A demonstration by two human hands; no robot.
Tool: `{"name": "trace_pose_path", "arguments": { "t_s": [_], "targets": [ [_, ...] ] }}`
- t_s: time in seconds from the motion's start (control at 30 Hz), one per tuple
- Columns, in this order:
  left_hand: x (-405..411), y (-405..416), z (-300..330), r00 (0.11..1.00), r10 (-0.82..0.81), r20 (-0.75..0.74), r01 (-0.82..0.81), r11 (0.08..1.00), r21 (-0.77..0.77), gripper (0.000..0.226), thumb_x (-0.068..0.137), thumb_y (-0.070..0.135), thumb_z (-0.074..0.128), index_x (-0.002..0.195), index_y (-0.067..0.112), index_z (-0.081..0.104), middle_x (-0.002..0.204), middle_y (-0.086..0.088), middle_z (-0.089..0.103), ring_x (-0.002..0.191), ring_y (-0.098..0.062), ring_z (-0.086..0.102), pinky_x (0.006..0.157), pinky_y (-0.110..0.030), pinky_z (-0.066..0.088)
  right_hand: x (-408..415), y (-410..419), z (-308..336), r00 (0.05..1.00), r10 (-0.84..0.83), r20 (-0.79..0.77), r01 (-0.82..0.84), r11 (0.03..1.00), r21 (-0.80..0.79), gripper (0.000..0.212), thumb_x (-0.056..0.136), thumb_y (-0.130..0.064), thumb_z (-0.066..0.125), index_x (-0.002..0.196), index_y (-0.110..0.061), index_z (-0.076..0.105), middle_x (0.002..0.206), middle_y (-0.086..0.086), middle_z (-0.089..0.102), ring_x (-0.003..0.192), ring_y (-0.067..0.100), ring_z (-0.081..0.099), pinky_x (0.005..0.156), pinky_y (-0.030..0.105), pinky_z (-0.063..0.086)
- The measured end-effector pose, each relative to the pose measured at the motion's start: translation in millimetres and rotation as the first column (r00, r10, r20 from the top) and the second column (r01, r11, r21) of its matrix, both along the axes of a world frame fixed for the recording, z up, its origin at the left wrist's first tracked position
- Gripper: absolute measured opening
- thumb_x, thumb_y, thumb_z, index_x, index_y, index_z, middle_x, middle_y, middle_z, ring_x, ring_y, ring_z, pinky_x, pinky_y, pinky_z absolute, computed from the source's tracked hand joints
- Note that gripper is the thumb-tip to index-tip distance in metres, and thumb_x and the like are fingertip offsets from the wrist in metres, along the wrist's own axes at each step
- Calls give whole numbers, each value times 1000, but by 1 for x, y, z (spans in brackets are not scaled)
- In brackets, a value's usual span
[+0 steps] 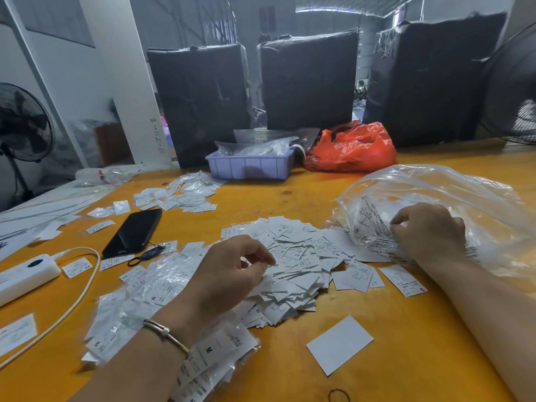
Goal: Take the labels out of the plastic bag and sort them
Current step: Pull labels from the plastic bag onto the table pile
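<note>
Plastic bag (452, 198): clear, crumpled, lying on its side at right of the yellow desk (406, 329), black print on the film, mouth facing the centre. A few white labels visible through it near the mouth.

Loose label pile (293, 256): white rectangular paper tags, heaped mid-desk just left of the bag mouth, overlapping at random angles, some face up showing S, XS, M size letters.

Bagged label packs (162, 285): labels in small clear sleeves, spread front-left of the pile, several marked M.

Far label cluster (185, 192): smaller scatter toward the back-left.

Single blank white card (339, 345) lies alone, front-right of the pile, tilted.
</note>
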State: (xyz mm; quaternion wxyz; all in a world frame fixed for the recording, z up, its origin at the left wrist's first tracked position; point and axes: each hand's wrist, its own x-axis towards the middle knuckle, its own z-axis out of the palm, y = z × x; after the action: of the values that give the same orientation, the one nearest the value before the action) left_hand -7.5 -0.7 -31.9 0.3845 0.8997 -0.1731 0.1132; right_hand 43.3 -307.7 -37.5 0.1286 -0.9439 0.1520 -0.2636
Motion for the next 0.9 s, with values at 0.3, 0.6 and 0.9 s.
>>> {"name": "trace_pose_path", "arguments": {
  "t_s": [0.3, 0.6, 0.9],
  "targets": [
    [0, 0, -1, 1000, -1, -26, 1, 1000, -22, 24, 88, 8, 66, 81, 30, 74, 87, 13, 69, 84, 0, 62, 73, -17, 53, -1, 2, 2, 999, -9, -32, 9, 1000, 13, 12, 85, -11, 60, 91, -18, 67, 94, 4, 65, 100, 29, 53, 84, 39, 33],
    [1, 0, -2, 999, 1, -33, -2, 1000, -17, 24, 88, 10, 66, 81, 32, 74, 86, 13, 69, 82, -4, 63, 74, -23, 55, 0, 1, 1, 998, 8, 69, -11, 999, 34, 12, 85, -8, 61, 79, -14, 69, 87, 9, 66, 94, 32, 53, 82, 40, 34],
    [0, 0, -2, 1000, -13, -23, 12, 1000, -29, 24, 88, 9, 66, 81, 31, 74, 85, 13, 69, 82, -4, 63, 73, -20, 54, -8, 11, 16, 826, 58, 561, -213, 953, 215, 27, 95, -15, 57, 91, 9, 69, 77, 26, 68, 73, 40, 63, 72, 39, 46]
  ]
}}
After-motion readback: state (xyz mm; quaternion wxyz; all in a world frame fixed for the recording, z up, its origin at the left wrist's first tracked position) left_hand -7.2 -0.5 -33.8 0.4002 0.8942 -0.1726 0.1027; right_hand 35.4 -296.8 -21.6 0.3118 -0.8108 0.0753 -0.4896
